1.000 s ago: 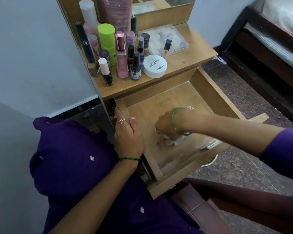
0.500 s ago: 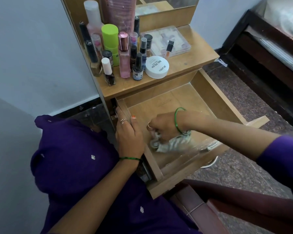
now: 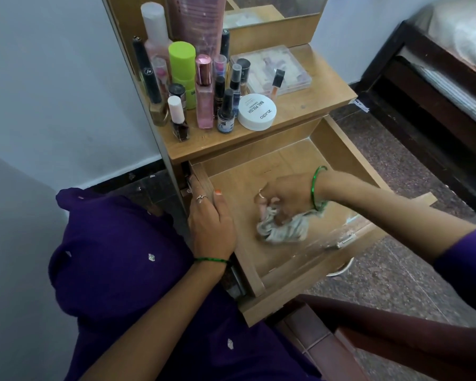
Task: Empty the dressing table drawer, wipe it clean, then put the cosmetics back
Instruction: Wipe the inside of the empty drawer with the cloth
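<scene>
Drawer [image 3: 338, 149], wooden, pulled fully out beneath the desk [image 3: 308, 105]. Bare wooden floor shows beyond the right hand toward the back wall and off to its right up to the right side wall; the front panel stands near the hand on the person's side.

Cloth [image 3: 282, 229], pale, crumpled. Lies on the drawer floor directly under the right hand [image 3: 285, 195] and bunches out a little toward the front panel.

Right hand: grip closed, fingers curled round the cloth's upper folds; palm down, wrist with a green bangle, forearm reaching in across the right wall of the drawer.

Left hand [image 3: 212, 224]: lies along the drawer's left wall, left of the cloth; fingers stretched forward outside the wall, thumb on the inner side. Holds nothing else.

Cosmetics [image 3: 204, 92]: bottles, tubes, a white jar [image 3: 256, 111] and a clear case [image 3: 272, 68], standing on the desk beyond both hands.
</scene>
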Available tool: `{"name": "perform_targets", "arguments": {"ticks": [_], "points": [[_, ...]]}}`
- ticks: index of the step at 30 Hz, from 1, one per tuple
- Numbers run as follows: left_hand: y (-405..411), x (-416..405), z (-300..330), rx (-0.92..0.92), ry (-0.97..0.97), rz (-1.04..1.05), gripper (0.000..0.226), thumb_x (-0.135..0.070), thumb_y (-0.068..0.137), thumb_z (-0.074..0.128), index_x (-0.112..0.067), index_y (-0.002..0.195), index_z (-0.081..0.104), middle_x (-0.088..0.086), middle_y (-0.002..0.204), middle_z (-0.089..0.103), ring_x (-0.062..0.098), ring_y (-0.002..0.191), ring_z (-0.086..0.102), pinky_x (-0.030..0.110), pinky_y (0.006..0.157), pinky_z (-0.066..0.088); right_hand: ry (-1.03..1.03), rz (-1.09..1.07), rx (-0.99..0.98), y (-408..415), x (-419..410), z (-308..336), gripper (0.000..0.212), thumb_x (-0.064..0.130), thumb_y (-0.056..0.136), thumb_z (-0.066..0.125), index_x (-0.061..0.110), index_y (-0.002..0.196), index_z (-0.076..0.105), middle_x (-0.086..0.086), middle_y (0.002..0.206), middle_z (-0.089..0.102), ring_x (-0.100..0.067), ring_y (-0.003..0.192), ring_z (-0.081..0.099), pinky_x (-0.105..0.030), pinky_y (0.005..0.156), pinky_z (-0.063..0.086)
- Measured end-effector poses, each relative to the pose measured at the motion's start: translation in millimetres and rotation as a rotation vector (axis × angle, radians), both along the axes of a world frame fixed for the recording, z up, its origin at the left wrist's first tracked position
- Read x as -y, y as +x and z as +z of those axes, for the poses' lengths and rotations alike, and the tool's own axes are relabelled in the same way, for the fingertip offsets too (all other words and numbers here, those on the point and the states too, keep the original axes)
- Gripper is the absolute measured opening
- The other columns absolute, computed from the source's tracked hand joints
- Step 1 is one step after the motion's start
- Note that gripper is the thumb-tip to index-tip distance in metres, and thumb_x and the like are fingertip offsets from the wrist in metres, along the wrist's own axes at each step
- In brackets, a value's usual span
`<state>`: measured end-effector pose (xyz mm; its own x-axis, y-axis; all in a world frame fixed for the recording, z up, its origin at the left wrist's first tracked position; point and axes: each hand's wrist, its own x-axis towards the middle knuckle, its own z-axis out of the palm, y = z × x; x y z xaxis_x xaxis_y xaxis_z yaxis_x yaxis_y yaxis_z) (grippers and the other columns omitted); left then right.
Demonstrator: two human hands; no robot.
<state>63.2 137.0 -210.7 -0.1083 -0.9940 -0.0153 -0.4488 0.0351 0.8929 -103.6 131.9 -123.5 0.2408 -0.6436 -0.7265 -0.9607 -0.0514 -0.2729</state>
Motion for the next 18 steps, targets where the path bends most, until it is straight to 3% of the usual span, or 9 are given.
{"name": "perform_targets", "arguments": {"ticks": [2, 3, 5, 6, 8, 10, 11, 16, 18], "points": [[0, 1, -1, 0.000, 0.003, 0.000, 0.069, -0.051, 0.092, 0.023, -0.016, 0.151, 0.014, 0.018, 0.130, 0.052, 0.029, 0.116, 0.053, 0.047, 0.099, 0.045, 0.097, -0.089, 0.221, 5, -10, -4, 0.019, 0.017, 0.078, 0.072, 0.022, 0.096, 0.067, 0.009, 0.095, 0.061, 0.000, 0.075, 0.055, -0.013, 0.065, 0.043], [0, 1, -2, 0.001, 0.008, -0.005, 0.069, -0.051, 0.092, 0.024, -0.017, 0.151, 0.013, 0.018, 0.131, 0.051, 0.029, 0.118, 0.053, 0.047, 0.100, 0.045, 0.139, -0.063, 0.183, 4, -16, -15, 0.017, 0.022, 0.077, 0.072, 0.023, 0.094, 0.067, 0.008, 0.095, 0.063, -0.002, 0.076, 0.059, -0.014, 0.068, 0.047], [0, 0, -1, 0.007, 0.017, -0.019, 0.066, -0.048, 0.094, 0.025, -0.017, 0.151, 0.010, 0.017, 0.136, 0.047, 0.028, 0.123, 0.050, 0.046, 0.105, 0.042, 0.160, -0.003, -0.004, -10, -24, -37, 0.023, 0.033, 0.074, 0.071, 0.019, 0.092, 0.065, 0.000, 0.096, 0.067, -0.019, 0.086, 0.065, -0.031, 0.077, 0.055], [0, 0, -1, 0.011, 0.017, -0.025, 0.065, -0.046, 0.095, 0.026, -0.016, 0.151, 0.010, 0.016, 0.139, 0.046, 0.027, 0.125, 0.048, 0.044, 0.107, 0.040, 0.161, -0.001, -0.085, -20, -26, -40, 0.024, 0.029, 0.073, 0.072, 0.017, 0.093, 0.065, -0.005, 0.097, 0.067, -0.025, 0.088, 0.064, -0.038, 0.079, 0.055], [0, -1, 0, 0.008, 0.012, -0.029, 0.065, -0.045, 0.095, 0.026, -0.016, 0.151, 0.009, 0.015, 0.140, 0.044, 0.026, 0.126, 0.048, 0.044, 0.107, 0.040, 0.142, 0.096, -0.309, -39, -25, -31, 0.024, 0.017, 0.075, 0.068, 0.014, 0.098, 0.065, -0.007, 0.103, 0.067, -0.027, 0.094, 0.063, -0.037, 0.081, 0.054], [1, -1, 1, -0.005, 0.010, -0.030, 0.067, -0.048, 0.094, 0.024, -0.016, 0.151, 0.009, 0.015, 0.141, 0.044, 0.025, 0.125, 0.049, 0.045, 0.105, 0.042, 0.107, 0.204, -0.610, -46, -27, -12, 0.031, 0.021, 0.079, 0.066, 0.018, 0.110, 0.062, -0.001, 0.114, 0.063, -0.027, 0.105, 0.062, -0.031, 0.079, 0.048], [1, -1, 1, -0.011, 0.011, -0.030, 0.068, -0.049, 0.094, 0.024, -0.017, 0.151, 0.009, 0.015, 0.141, 0.044, 0.025, 0.125, 0.049, 0.046, 0.104, 0.043, 0.094, 0.191, -0.663, -49, -27, -7, 0.032, 0.021, 0.080, 0.065, 0.019, 0.112, 0.061, 0.000, 0.116, 0.062, -0.026, 0.108, 0.061, -0.029, 0.077, 0.045], [0, -2, 1, -0.014, 0.021, -0.028, 0.068, -0.050, 0.093, 0.023, -0.018, 0.151, 0.009, 0.013, 0.143, 0.043, 0.024, 0.126, 0.048, 0.045, 0.105, 0.042, 0.061, -0.049, -0.065, -25, -26, 8, 0.025, 0.009, 0.076, 0.070, 0.015, 0.100, 0.068, -0.001, 0.094, 0.063, -0.014, 0.083, 0.054, -0.024, 0.071, 0.041], [1, -2, 1, -0.017, 0.026, -0.034, 0.069, -0.052, 0.092, 0.023, -0.019, 0.151, 0.009, 0.014, 0.143, 0.042, 0.025, 0.127, 0.047, 0.046, 0.105, 0.042, 0.125, 0.023, -0.069, -16, -27, 1, 0.025, 0.010, 0.075, 0.071, 0.018, 0.098, 0.069, 0.001, 0.095, 0.063, -0.014, 0.083, 0.054, -0.025, 0.069, 0.042]]}}
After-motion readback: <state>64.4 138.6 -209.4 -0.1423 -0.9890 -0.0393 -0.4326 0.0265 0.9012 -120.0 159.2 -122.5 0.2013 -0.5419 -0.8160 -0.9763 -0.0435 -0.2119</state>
